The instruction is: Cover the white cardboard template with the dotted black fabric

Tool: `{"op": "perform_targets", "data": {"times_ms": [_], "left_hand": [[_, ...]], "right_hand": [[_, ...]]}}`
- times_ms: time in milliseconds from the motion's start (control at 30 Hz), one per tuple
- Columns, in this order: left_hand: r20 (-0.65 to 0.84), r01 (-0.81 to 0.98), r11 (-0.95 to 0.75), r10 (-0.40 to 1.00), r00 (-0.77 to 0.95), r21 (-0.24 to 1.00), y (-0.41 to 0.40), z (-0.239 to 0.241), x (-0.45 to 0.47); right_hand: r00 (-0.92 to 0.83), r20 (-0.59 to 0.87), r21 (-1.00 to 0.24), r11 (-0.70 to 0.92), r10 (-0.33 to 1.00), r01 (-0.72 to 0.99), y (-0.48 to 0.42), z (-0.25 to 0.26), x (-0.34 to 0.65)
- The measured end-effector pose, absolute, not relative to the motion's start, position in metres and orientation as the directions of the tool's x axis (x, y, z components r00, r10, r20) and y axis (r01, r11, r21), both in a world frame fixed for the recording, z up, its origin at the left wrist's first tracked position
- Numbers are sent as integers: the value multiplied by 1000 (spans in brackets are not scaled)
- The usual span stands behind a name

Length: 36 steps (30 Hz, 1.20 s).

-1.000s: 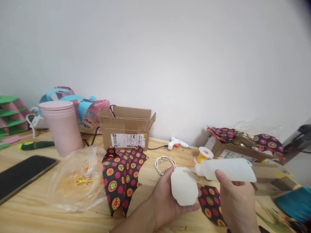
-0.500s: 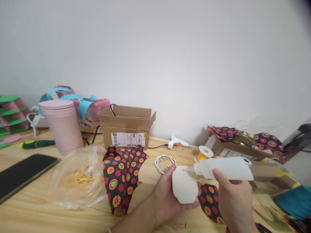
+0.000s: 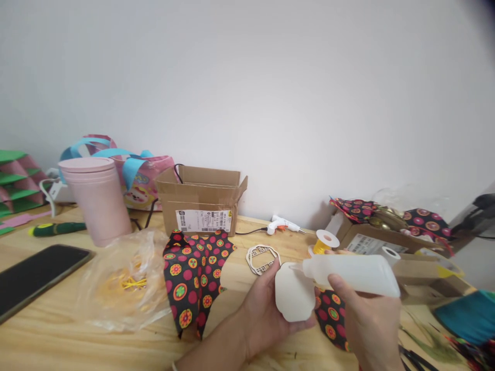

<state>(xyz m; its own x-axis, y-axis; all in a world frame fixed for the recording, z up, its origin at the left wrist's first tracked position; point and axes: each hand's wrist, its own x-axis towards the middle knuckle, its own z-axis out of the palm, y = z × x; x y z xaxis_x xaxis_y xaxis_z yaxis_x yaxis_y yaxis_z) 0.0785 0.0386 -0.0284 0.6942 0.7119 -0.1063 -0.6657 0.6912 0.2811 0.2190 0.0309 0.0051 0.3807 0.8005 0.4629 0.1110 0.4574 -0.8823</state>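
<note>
Near the table's front edge, your left hand (image 3: 266,317) is gripping a white cutout (image 3: 294,291); your right hand (image 3: 367,322) is clasping a glue bottle (image 3: 350,274), its nozzle touching the cutout.

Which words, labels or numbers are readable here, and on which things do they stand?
No text can be read.
Box: white label with barcode, print too small.
Right box: label blurred.
Bottle in the right hand: no print visible.
</note>
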Motion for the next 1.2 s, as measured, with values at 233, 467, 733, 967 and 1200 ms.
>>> {"op": "perform_targets", "data": {"times_ms": [233,467,733,967,1200], "left_hand": [[-168,-657,639,756,633,399,35,-17,78],[-165,-690,305,951,262,657,38,-14,77],[-257,-695,566,823,506,444,40,-14,76],[-185,-689,620,779,600,375,37,-16,77],[-151,-674,627,766,625,390,37,-19,76]], "right_hand": [[465,442,-877,478,767,46,35,3,220],[548,357,-775,567,756,-278,49,17,218],[515,380,-864,494,768,-99,41,7,218],[453,463,-868,492,762,59,35,5,217],[495,390,-887,462,776,-26,40,10,218]]}}
